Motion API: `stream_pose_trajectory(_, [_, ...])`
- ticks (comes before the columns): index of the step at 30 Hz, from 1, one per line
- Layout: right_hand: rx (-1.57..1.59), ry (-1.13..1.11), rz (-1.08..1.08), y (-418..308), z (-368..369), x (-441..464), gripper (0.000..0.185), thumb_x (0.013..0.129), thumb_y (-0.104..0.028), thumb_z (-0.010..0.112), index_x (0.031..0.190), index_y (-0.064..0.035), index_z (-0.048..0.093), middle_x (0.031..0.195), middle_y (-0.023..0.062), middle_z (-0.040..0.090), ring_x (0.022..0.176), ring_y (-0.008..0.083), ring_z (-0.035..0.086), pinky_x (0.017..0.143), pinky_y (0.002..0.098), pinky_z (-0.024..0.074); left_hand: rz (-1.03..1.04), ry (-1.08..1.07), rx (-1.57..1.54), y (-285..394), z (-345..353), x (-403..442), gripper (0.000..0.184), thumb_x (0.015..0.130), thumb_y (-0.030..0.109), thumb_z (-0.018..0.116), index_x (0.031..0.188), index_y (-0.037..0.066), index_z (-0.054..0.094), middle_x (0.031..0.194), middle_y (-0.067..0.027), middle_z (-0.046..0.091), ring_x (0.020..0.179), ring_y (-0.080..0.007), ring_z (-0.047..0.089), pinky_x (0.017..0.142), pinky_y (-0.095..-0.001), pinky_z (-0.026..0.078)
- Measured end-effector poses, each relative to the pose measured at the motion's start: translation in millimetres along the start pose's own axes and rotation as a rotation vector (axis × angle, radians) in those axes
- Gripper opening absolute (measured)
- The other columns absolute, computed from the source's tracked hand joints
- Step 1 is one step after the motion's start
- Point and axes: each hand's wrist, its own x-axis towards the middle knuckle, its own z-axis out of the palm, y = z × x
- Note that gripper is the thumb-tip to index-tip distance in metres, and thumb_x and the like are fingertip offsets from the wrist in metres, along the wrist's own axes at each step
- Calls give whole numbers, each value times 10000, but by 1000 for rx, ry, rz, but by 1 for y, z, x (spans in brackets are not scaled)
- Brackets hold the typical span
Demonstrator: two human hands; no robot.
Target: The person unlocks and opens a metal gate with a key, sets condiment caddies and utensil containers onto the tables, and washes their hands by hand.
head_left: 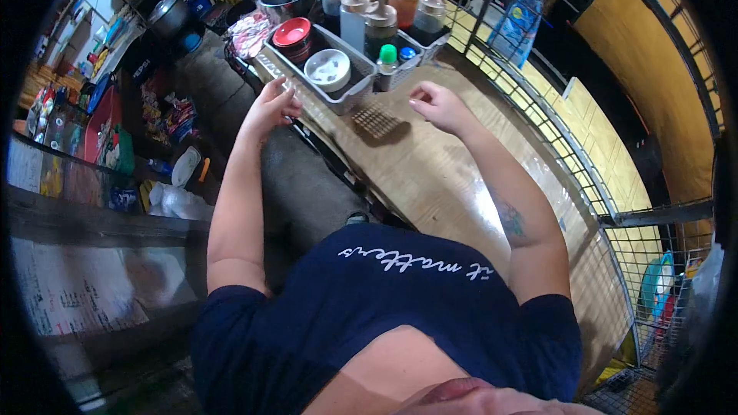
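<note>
A person's left hand (275, 106), its grip loosely curled and partly open, hovers just beside a grey basket (344, 105) on a wooden bench (423, 165). The basket holds red bowls (292, 33) and a white tub (327, 71). The right hand (438, 106), its grip narrow, hangs near a green-capped bottle (387, 55).

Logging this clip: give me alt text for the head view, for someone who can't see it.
Bare left hand and right hand, both seemingly empty, raised apart near a gray plastic basket on a wood-toned table. It holds red bowls and a round white container; bottles stand beyond.
</note>
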Motion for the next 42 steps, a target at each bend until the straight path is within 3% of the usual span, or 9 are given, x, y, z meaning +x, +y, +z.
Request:
stream_pose_trajectory(4, [-218,108,-146,-38,61,43,474,820,-433,557,1184,-135,500,970,188,619,881,334,605,754,410,473,66,194,33,-13,-21,58,643,861,304,578,1347,18,269,914,-91,573,702,-128,550,539,-241,444])
stream_pose_trajectory(9, [-202,33,72,-72,76,48,449,822,-533,491,981,-115,535,825,213,610,819,373,596,689,450,460,189,252,-53,-25,-66,134,511,866,316,552,1283,68,392,1093,-53,519,891,-147,497,658,-263,420])
stream_pose_trajectory(15, [-39,182,267,-51,54,-30,317,862,-407,516,932,-107,589,763,151,608,697,314,595,626,373,464,96,-95,105,-23,-80,140,448,872,323,551,1200,21,513,994,-75,596,876,-142,533,716,-234,403])
stream_pose_trajectory(18, [57,395,422,-32,48,-84,221,840,-224,588,998,-74,547,731,106,611,636,190,587,581,302,456,146,-413,276,-21,-50,121,426,882,265,555,1189,-26,505,1020,-78,607,885,-121,551,795,-268,437])
stream_pose_trajectory(22, [436,814,500,-17,40,-140,402,746,-26,604,1112,-16,435,807,92,601,655,123,566,580,271,464,202,-730,275,3,7,77,391,860,180,584,1183,-23,501,946,-65,613,804,-110,559,729,-257,460])
stream_pose_trajectory(25, [396,786,606,48,27,-202,391,719,-7,579,1092,-16,462,829,87,596,673,126,571,605,270,470,286,-870,212,6,53,57,411,858,174,579,1190,-42,470,977,-104,610,851,-134,577,756,-281,466])
stream_pose_trajectory(29, [407,788,977,-9,-5,-218,259,728,-12,558,986,-1,531,891,68,596,779,124,570,695,255,458,176,-1001,179,-4,111,48,415,890,200,548,1225,-15,432,1075,-56,558,951,-117,524,752,-280,438])
stream_pose_trajectory(35, [496,791,941,8,-40,-297,208,668,-18,559,874,0,583,780,49,601,673,143,579,590,278,471,50,-1068,120,32,175,31,381,870,252,573,1148,1,505,977,-56,596,912,-140,564,722,-276,445])
stream_pose_trajectory(42, [520,1174,870,-4,-164,-348,117,635,-33,545,750,-37,527,702,62,550,648,177,531,594,310,437,198,-1250,30,128,269,28,405,904,291,508,1230,53,471,1065,-34,580,930,-117,549,723,-254,431])
